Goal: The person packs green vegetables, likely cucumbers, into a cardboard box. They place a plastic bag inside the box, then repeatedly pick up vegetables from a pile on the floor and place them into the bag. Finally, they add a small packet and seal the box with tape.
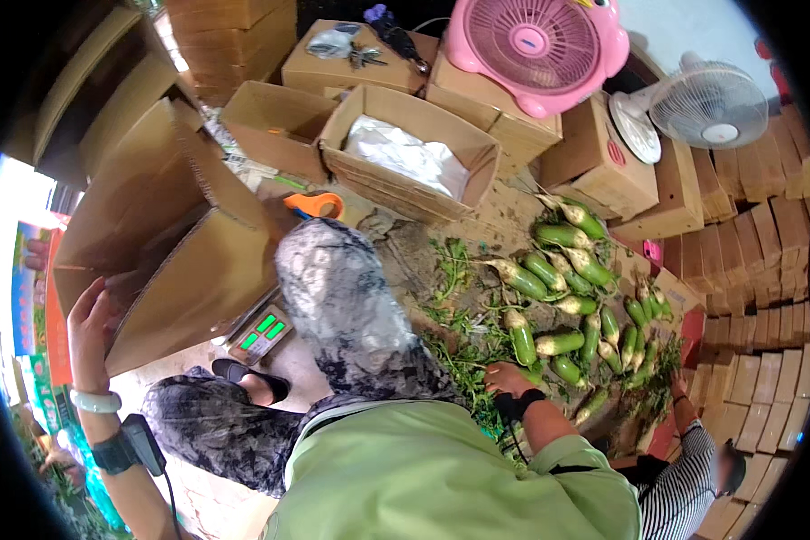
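A large open cardboard box [153,243] tilts at my left, beside a scale with a lit green display [263,331]. My left hand [92,317] is closed on the near edge of this box, its fingers inside the wall. To the right, my right hand [508,379] reaches down among leafy greens [463,353] next to the heap of radishes. Its fingertips are hidden, so its grip does not show. Several green radishes with pale tips [560,343] lie in a loose heap on the ground, just ahead of this hand.
Another person's hand [679,387], with a striped sleeve, is at the greens on the far right. Ahead stand an open box with white lining [409,153], a pink fan [535,45] and a white fan [706,108]. An orange tape dispenser [317,204] lies by my knee. Stacked cartons [760,387] line the right.
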`<state>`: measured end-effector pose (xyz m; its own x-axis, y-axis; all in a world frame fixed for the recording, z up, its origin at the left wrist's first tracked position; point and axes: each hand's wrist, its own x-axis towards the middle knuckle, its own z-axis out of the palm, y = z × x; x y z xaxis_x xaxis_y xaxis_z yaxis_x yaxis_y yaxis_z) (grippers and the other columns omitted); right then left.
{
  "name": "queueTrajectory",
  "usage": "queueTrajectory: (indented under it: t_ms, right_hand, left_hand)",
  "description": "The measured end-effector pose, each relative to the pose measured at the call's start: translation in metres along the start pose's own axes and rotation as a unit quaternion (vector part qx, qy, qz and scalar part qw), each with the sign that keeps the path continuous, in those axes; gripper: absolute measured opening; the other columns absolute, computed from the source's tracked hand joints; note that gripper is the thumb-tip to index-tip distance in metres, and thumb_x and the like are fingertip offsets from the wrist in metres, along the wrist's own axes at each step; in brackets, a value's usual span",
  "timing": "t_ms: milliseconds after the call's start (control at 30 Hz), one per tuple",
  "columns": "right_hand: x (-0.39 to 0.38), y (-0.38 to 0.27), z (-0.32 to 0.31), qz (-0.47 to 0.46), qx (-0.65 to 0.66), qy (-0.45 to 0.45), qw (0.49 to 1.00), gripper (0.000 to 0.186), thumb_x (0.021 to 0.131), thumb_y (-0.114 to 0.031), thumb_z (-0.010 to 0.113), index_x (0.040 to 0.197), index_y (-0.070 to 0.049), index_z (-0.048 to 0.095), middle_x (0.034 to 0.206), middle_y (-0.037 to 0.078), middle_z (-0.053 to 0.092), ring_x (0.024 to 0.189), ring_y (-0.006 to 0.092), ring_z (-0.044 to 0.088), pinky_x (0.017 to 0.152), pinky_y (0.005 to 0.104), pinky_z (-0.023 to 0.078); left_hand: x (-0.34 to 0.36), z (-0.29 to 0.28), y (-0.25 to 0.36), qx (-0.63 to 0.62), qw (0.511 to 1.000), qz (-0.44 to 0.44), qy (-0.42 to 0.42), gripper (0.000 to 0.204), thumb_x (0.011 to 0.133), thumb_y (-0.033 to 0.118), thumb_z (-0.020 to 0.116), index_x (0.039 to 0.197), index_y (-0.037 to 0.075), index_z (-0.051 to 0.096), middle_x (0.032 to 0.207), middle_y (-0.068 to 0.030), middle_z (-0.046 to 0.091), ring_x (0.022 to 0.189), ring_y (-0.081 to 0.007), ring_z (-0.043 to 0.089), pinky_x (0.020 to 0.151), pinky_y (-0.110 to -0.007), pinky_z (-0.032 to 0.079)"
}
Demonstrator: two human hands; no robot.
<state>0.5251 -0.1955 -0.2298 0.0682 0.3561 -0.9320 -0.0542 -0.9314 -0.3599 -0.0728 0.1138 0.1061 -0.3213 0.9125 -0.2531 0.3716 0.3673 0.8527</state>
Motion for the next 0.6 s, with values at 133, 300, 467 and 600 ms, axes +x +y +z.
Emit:
queueTrajectory:
  t_ms: [133,300,467,600]
  right_hand:
    - [-0.014,0.020,0.042,0.060,-0.089,-0.119,0.987,0.037,0.084,-0.009,0.058,0.117,0.003,0.048,0.114,0.012,0.056,0.079,0.0229,0.064,0.071,0.0314,0.052]
    - [-0.009,0.022,0.030,0.194,-0.124,-0.062,0.971,0.039,0.079,-0.012,0.062,0.118,-0.016,0.055,0.129,0.004,0.048,0.108,0.0161,0.054,0.086,0.0333,0.047]
    - [0.006,0.029,0.004,0.083,-0.011,-0.008,0.996,0.037,0.077,-0.009,0.063,0.111,0.000,0.052,0.100,0.009,0.059,0.075,0.0202,0.062,0.063,0.0338,0.051]
    - [0.016,0.036,-0.010,0.060,-0.008,0.009,0.998,0.042,0.075,-0.015,0.066,0.113,-0.002,0.051,0.095,0.008,0.060,0.070,0.0181,0.063,0.061,0.0316,0.049]
  left_hand:
    - [0.012,-0.013,-0.023,0.070,0.994,0.083,-0.005,0.036,0.090,0.018,0.052,0.122,0.002,0.051,0.094,-0.0036,0.059,0.074,-0.0058,0.052,0.056,-0.016,0.040]
    - [0.017,-0.018,-0.012,0.034,0.999,0.017,-0.009,0.039,0.091,0.022,0.050,0.125,0.005,0.049,0.122,-0.0087,0.053,0.103,-0.0136,0.052,0.079,-0.024,0.043]
    - [0.025,-0.026,-0.021,0.038,0.999,-0.002,-0.015,0.040,0.091,0.022,0.052,0.126,0.004,0.048,0.127,-0.0112,0.050,0.115,-0.0151,0.047,0.090,-0.024,0.038]
    - [0.027,-0.014,-0.016,0.050,0.999,-0.021,0.003,0.040,0.090,0.021,0.053,0.125,0.003,0.049,0.126,-0.0117,0.050,0.114,-0.0152,0.048,0.088,-0.023,0.039]
